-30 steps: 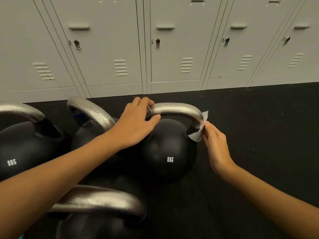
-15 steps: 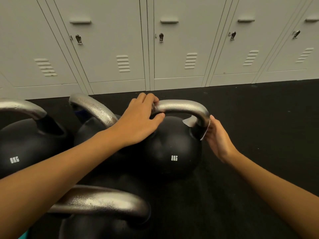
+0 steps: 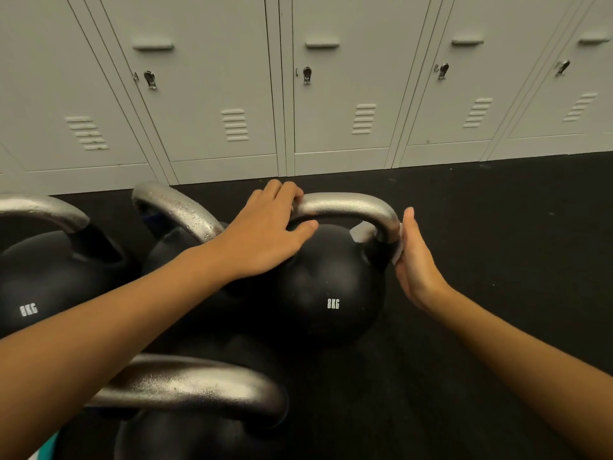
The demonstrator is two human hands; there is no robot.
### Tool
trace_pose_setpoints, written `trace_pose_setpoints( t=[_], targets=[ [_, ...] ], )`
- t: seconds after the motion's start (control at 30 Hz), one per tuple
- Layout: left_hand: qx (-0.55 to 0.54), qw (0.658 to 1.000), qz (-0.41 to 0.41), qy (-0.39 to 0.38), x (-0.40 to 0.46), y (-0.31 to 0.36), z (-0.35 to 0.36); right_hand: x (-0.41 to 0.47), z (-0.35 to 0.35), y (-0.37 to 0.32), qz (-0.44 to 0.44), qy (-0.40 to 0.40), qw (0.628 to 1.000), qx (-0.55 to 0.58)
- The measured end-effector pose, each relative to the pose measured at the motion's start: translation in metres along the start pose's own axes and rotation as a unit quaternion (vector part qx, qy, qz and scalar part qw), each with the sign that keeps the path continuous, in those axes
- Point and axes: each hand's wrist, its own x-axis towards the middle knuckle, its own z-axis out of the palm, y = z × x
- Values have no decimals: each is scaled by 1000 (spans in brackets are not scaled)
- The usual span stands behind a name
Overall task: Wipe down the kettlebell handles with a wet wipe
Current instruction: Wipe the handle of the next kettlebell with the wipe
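Kettlebell (image 3: 326, 287): black, round body, marked "8KG" in white; on the dark floor (image 3: 497, 244), rightmost of a close cluster.

Handle (image 3: 345, 205) of that kettlebell: silver-grey loop, arching over the body, left end covered by fingers, right leg partly wrapped.

Left hand (image 3: 268, 234): laid over the left end of the handle and the top of the body; fingers curled over the bar, thumb stretched out along the body below the loop.

Right hand (image 3: 414, 257): at the right leg of the handle, palm against it, fingers curled round behind and mostly hidden by the metal; thumb straight and upright on the outer side.

Wet wipe (image 3: 361, 233): white, pressed between right palm and handle leg; one corner showing inside the loop, a thin edge showing at the palm; most of it hidden.

Second kettlebell (image 3: 39, 277): black, "8KG", far left, cropped by the frame edge, grey handle on top.

Third kettlebell (image 3: 175, 210): behind the left forearm, body largely hidden; handle dotted with droplets.

Fourth kettlebell (image 3: 199, 390): nearest the camera, thick grey handle across the bottom, body cut off below, partly crossed by the left forearm.

Lockers (image 3: 215, 78): grey row along the back, each door with vents, latch and recessed pull, standing at the floor's far edge.

Teal scrap (image 3: 46, 449): bottom left corner, too little shown to identify.
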Motion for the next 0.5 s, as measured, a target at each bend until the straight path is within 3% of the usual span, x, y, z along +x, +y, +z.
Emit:
trace_pose_setpoints(
  t=[0.4,0.5],
  targets=[
    [3,1000,0,-12,-1,-1,-3,-39,9,19,6,77,994,71],
    [6,1000,1,-16,0,-1,-4,-28,5,11,14,97,995,-36]
  ],
)
